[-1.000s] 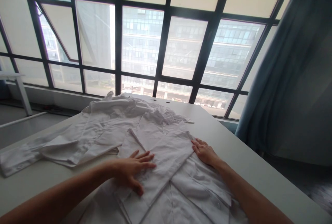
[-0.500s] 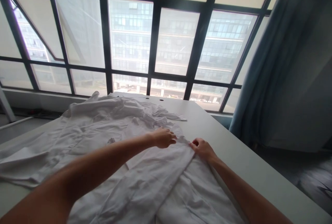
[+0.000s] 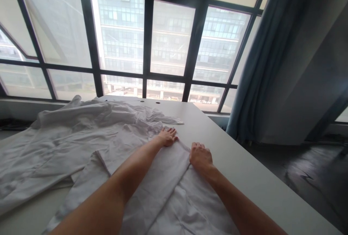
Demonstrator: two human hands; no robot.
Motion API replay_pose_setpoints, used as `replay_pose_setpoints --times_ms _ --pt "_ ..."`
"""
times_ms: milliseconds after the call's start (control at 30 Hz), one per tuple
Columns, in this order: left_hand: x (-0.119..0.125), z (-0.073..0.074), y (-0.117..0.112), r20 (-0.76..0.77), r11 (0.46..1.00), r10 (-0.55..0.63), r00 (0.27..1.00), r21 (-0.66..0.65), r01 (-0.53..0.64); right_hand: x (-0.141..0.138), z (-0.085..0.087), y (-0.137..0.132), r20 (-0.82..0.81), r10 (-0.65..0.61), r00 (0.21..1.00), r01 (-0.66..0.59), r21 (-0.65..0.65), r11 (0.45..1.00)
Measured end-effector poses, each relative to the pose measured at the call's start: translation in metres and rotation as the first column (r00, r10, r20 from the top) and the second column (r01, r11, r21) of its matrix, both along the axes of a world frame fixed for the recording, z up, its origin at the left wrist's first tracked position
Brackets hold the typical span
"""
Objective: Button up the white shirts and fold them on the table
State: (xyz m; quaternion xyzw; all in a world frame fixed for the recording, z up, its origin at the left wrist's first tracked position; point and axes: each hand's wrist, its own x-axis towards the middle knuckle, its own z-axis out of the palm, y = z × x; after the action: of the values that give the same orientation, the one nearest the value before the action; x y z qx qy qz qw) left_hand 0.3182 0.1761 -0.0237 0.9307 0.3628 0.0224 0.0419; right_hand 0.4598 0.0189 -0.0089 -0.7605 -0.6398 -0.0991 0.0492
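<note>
A white shirt (image 3: pixel 160 180) lies spread on the table in front of me, a folded edge running lengthwise along it. My left hand (image 3: pixel 168 137) rests flat on its far end beside the collar, fingers spread. At the right far corner, my right hand (image 3: pixel 200 155) is closed on the shirt's edge; its fingertips are partly hidden. To the left, more crumpled white cloth (image 3: pixel 81 130) covers the table, and I cannot tell where one piece ends and another begins.
The white table (image 3: pixel 239 169) extends to the right of the cloth and back toward the window. Two dark round holes (image 3: pixel 158 103) show at its far end. A blue-grey curtain (image 3: pixel 252 82) hangs beyond the right edge, next to a large black-framed window (image 3: pixel 170 39).
My left hand has come down from a loose hover to lie flat on the shirt. My right hand has turned knuckles-up at the edge. The view has shifted right.
</note>
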Motion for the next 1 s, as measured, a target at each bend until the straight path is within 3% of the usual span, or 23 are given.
replay_pose_setpoints --times_ms 67,167,300,400,500,600,767,1000 --pt "-0.005 0.003 -0.01 0.012 0.998 0.0 1.0 0.067 -0.001 -0.006 0.0 -0.004 0.044 0.187 0.981 -0.189 0.05 0.981" --pt "-0.028 0.009 -0.031 0.012 0.993 -0.067 0.998 0.098 0.065 -0.007 -0.007 -0.003 -0.036 0.428 0.903 -0.428 0.008 0.904" --pt "-0.098 0.015 -0.057 -0.051 0.997 -0.046 0.998 0.061 0.049 0.001 -0.02 0.005 -0.185 0.353 0.917 -0.381 -0.144 0.913" --pt "-0.167 0.018 -0.068 -0.11 0.986 0.167 0.98 0.027 -0.165 0.003 -0.024 0.009 -0.227 0.328 0.917 -0.369 -0.172 0.914" --pt "-0.228 0.016 -0.074 -0.17 0.919 0.389 0.905 0.009 -0.394 0.003 -0.024 0.01 -0.233 0.308 0.923 -0.353 -0.184 0.917" --pt "-0.266 0.007 -0.079 -0.176 0.905 0.422 0.889 0.024 -0.425 0.003 -0.026 0.011 -0.219 0.305 0.927 -0.347 -0.191 0.918" --pt "-0.28 -0.004 -0.068 -0.126 0.934 0.358 0.925 0.066 -0.352 0.006 -0.032 0.016 -0.208 0.311 0.927 -0.351 -0.198 0.915" --pt "-0.277 -0.003 -0.037 -0.131 0.938 0.347 0.929 0.031 -0.346 0.005 -0.031 0.035 -0.168 0.287 0.943 -0.32 -0.222 0.921"
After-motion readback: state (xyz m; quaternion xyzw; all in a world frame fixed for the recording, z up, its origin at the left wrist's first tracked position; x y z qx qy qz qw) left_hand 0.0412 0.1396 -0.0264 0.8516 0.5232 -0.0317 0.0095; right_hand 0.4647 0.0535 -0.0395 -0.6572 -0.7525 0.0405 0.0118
